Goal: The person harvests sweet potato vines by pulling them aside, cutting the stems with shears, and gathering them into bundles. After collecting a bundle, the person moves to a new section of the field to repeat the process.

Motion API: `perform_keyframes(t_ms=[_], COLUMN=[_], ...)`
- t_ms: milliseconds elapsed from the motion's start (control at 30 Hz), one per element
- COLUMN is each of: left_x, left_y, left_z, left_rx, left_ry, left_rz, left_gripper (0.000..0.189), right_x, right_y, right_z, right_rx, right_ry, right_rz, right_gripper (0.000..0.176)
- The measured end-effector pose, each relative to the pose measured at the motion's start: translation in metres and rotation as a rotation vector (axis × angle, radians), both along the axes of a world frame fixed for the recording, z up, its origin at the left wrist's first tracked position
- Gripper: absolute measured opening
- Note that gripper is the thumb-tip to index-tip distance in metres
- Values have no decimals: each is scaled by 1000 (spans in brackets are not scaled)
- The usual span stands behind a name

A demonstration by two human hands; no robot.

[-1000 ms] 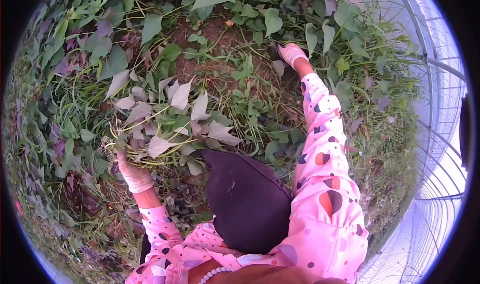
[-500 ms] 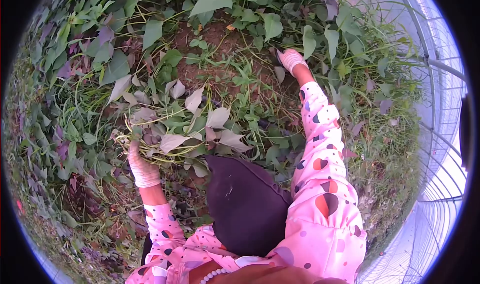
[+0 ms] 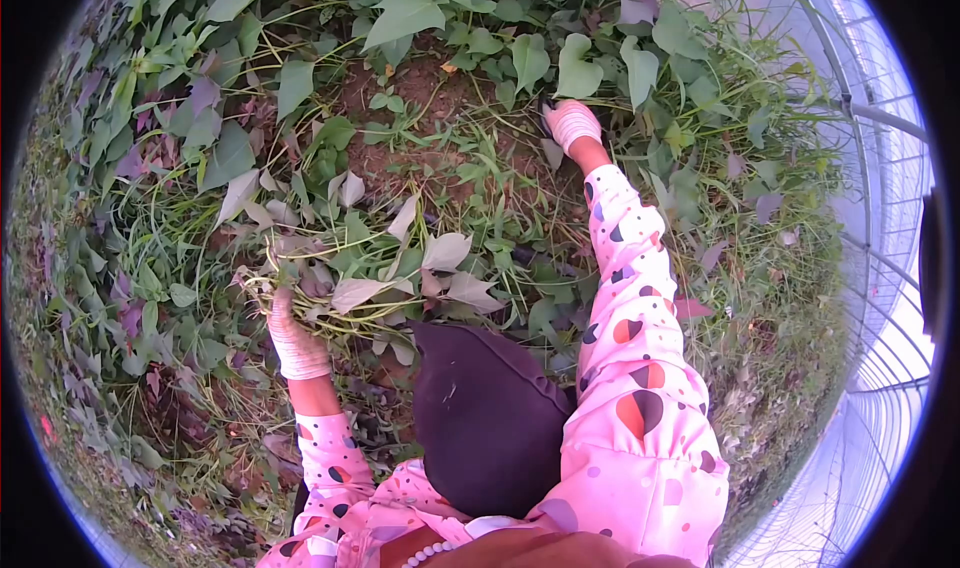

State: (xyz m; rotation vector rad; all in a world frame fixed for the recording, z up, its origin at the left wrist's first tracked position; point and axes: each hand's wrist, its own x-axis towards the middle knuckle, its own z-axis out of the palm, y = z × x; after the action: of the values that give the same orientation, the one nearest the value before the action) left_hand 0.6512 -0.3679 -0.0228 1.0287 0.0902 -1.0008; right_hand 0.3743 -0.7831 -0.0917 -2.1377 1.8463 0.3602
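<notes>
My left hand, in a whitish ribbed glove, is closed around the stems of a bunch of leafy vine cuttings. Their pale stem ends gather at my fingers, and the leaves spread to the right. Farther up, my right hand, gloved the same way, is closed low among the vines. A small dark tool shows at its fingers; its exact kind is hard to see. Broad green vine leaves stand right above that hand, and its fingertips are partly hidden.
Reddish soil with small weeds lies between my hands. Dense vines cover the left and top. Tall grass grows at the right, beside a metal-framed plastic wall. My dark-clad knee is at the bottom middle.
The view has shifted slightly. My right hand sits a little farther left in view, still low among the stems. My left hand keeps its hold on the cuttings.
</notes>
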Motion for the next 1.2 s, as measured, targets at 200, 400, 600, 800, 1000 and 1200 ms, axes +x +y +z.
perform_keyframes(t_ms=[200,400,600,800,1000,1200], left_x=[-2,-5,-11,-15,-11,-14], left_y=[1,0,-2,-3,4,0], left_z=[2,1,-3,5,-6,-1], left_rx=[-11,21,95,76,95,114], left_ry=[8,4,-56,-86,-92,-121], left_rz=[-16,6,4,-30,-42,-50], left_gripper=[29,31,30,35,36,32], right_x=[-5,-26,-8,5,-10,4], right_y=[0,-49,-55,-21,-14,-27], right_z=[-11,-45,-37,8,45,69], right_rx=[-62,113,256,-49,-13,10], right_ry=[-20,-24,-104,47,161,249], right_rz=[9,196,-83,4,77,251], right_gripper=[64,68,66,64,61,54])
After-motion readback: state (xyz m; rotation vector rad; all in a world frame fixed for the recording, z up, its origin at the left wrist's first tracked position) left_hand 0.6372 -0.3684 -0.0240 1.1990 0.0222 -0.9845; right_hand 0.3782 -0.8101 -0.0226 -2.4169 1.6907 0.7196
